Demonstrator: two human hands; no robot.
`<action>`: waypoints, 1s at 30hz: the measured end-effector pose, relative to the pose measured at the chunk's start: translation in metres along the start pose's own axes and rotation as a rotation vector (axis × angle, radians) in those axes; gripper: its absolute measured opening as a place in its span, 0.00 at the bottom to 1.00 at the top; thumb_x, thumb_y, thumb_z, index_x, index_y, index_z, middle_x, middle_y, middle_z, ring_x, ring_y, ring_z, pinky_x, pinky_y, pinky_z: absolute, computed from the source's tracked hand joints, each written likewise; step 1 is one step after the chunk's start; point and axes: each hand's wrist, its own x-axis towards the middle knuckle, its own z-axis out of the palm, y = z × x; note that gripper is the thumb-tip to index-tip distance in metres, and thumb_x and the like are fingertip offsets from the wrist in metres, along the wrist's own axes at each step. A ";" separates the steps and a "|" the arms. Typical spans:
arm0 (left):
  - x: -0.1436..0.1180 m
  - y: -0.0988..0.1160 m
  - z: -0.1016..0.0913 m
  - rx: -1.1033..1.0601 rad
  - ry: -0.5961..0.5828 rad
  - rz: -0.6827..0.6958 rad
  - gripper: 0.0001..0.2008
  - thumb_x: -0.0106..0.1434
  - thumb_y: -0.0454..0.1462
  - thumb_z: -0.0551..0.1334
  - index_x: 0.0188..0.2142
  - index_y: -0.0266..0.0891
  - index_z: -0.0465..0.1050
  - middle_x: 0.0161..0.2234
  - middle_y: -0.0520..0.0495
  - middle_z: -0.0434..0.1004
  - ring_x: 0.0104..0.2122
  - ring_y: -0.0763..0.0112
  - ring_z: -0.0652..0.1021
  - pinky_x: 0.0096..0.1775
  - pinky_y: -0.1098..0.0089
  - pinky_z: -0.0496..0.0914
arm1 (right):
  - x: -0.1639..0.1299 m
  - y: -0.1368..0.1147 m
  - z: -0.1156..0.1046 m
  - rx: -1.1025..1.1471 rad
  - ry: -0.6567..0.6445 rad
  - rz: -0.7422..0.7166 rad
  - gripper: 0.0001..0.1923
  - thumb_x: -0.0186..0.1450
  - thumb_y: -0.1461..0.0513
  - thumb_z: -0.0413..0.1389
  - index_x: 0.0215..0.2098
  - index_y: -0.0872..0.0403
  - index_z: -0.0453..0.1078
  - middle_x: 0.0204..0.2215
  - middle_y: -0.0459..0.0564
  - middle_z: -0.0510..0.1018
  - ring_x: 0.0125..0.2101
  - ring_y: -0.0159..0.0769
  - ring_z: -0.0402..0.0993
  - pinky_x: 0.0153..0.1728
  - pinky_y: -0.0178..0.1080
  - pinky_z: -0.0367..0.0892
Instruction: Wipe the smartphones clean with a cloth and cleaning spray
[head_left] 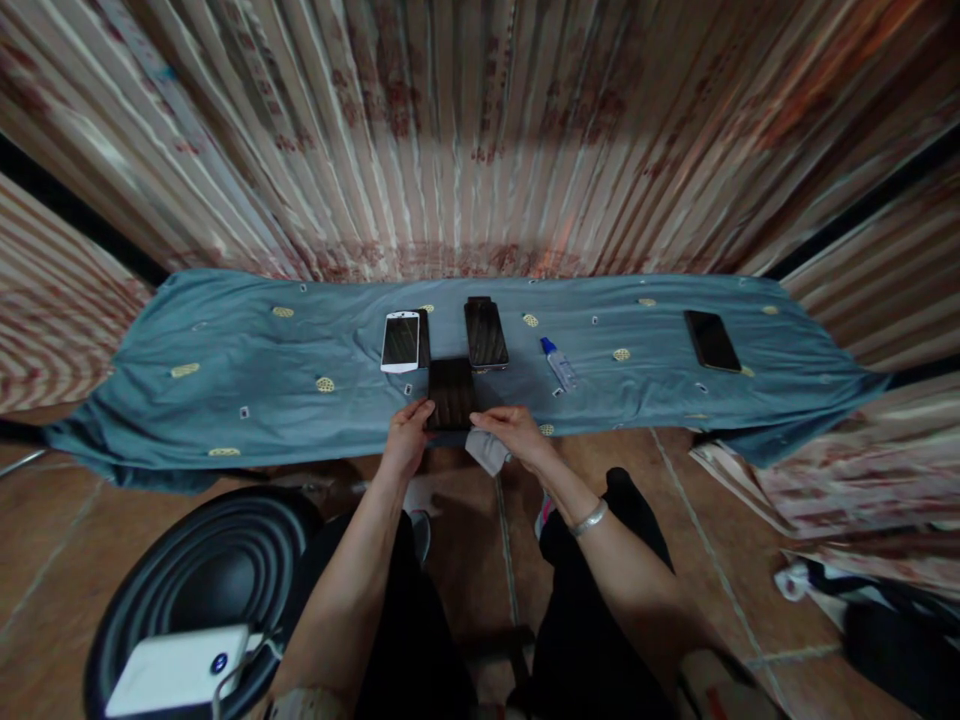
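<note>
My left hand grips the lower left edge of a dark, nearly square flat device with a glossy, streaked screen; I cannot tell whether it is a small tablet or an unfolded phone. At its lower right corner my right hand is closed, pinching a light grey cloth that hangs below the fingers. Just beyond the device lies a black phone. To the left of that, a white phone rests partly over another dark flat piece.
A blue-green patterned cloth covers the long table. A clear bottle with a blue cap lies right of centre, another dark phone farther right. A white power bank sits on a round black stool at lower left. Curtains hang behind.
</note>
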 end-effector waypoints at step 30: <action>-0.024 0.017 -0.001 -0.126 -0.061 -0.027 0.09 0.46 0.33 0.73 0.28 0.34 0.77 0.24 0.51 0.79 0.24 0.75 0.77 0.29 0.74 0.72 | -0.015 -0.011 0.007 0.043 -0.250 0.106 0.31 0.47 0.36 0.64 0.28 0.55 0.75 0.22 0.45 0.77 0.24 0.31 0.70 0.26 0.33 0.61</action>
